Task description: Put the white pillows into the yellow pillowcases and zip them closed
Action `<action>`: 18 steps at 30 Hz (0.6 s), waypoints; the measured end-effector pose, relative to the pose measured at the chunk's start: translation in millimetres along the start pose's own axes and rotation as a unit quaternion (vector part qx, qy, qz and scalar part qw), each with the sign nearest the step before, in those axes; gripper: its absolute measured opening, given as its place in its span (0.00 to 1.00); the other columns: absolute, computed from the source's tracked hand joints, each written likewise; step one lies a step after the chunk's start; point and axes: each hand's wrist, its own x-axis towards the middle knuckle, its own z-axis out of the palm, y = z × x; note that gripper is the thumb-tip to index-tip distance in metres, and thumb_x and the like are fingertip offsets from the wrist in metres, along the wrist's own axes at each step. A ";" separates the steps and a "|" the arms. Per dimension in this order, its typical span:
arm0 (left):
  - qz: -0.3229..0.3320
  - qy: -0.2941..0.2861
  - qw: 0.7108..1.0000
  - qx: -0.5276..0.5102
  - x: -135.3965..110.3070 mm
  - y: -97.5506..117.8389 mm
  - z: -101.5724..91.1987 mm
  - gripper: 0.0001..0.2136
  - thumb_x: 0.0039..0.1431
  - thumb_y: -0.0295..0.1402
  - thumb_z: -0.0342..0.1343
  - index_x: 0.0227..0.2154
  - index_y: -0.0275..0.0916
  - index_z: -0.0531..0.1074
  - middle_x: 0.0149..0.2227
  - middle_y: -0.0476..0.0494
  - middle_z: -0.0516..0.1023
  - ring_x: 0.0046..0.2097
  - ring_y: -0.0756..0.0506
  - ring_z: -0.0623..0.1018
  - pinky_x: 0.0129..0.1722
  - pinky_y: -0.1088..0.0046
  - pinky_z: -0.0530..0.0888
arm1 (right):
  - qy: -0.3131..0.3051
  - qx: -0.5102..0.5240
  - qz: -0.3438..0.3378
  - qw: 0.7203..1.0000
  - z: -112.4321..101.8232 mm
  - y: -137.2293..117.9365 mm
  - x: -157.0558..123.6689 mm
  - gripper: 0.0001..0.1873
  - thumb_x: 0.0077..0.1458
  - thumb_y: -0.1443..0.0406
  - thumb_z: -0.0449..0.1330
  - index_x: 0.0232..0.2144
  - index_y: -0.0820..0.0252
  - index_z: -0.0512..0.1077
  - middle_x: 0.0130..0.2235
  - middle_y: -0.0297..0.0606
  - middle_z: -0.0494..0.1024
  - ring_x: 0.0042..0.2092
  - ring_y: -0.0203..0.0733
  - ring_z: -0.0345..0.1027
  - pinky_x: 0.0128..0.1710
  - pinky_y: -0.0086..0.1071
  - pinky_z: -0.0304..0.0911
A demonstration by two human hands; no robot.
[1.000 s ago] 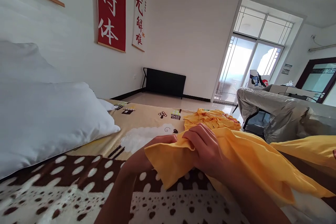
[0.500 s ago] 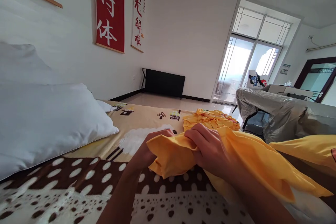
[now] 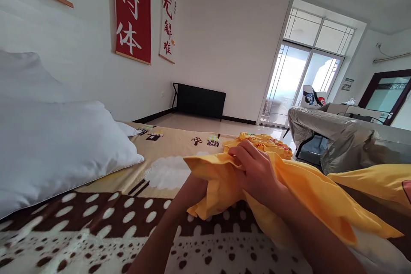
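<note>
A yellow cloth point(image 3: 302, 192) lies bunched across the patterned blanket point(image 3: 105, 218) on the bed. My right hand point(image 3: 257, 171) is closed on a gathered fold of it near its left end. My left hand point(image 3: 192, 190) reaches under the same end; its fingers are hidden by the cloth, only wrist and forearm show. A second crumpled yellow cloth point(image 3: 260, 142) sits just beyond my hands.
A white pillow point(image 3: 54, 145) fills the left. On the wall hang a red banner point(image 3: 132, 13) and a white banner point(image 3: 168, 13). A black folded table point(image 3: 199, 100) leans at the wall. Right: grey covered furniture point(image 3: 346, 141), glass doors point(image 3: 298, 85).
My left hand has slipped under the yellow cloth, its fingers now hidden. My right hand has lifted the gathered edge slightly up and away.
</note>
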 end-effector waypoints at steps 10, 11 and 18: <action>0.303 0.105 0.911 0.260 -30.5 53.6 10.7 0.19 0.49 0.27 0.59 0.46 0.41 0.68 0.49 0.41 0.70 0.53 0.41 0.69 0.53 0.66 0.66 | 0.034 0.039 0.048 0.997 1.9 -6.1 0.8 0.10 0.55 0.71 0.51 0.30 0.59 0.71 0.30 0.35 0.69 0.31 0.33 0.64 0.30 0.26 0.60; 0.306 0.117 0.902 0.280 -33.3 55.7 15.4 0.16 0.51 0.25 0.57 0.43 0.41 0.69 0.47 0.41 0.71 0.50 0.42 0.71 0.52 0.67 0.67 | 0.026 0.040 0.043 0.998 1.3 -8.5 0.5 0.11 0.55 0.72 0.51 0.30 0.59 0.72 0.30 0.35 0.69 0.31 0.33 0.64 0.31 0.26 0.60; 0.170 0.183 0.944 0.215 -35.1 50.6 18.9 0.06 0.49 0.27 0.58 0.31 0.43 0.73 0.33 0.49 0.76 0.37 0.45 0.74 0.43 0.71 0.69 | 0.014 0.023 -0.005 1.000 1.1 -14.1 -2.9 0.11 0.58 0.71 0.53 0.29 0.58 0.74 0.30 0.34 0.69 0.32 0.32 0.63 0.32 0.26 0.59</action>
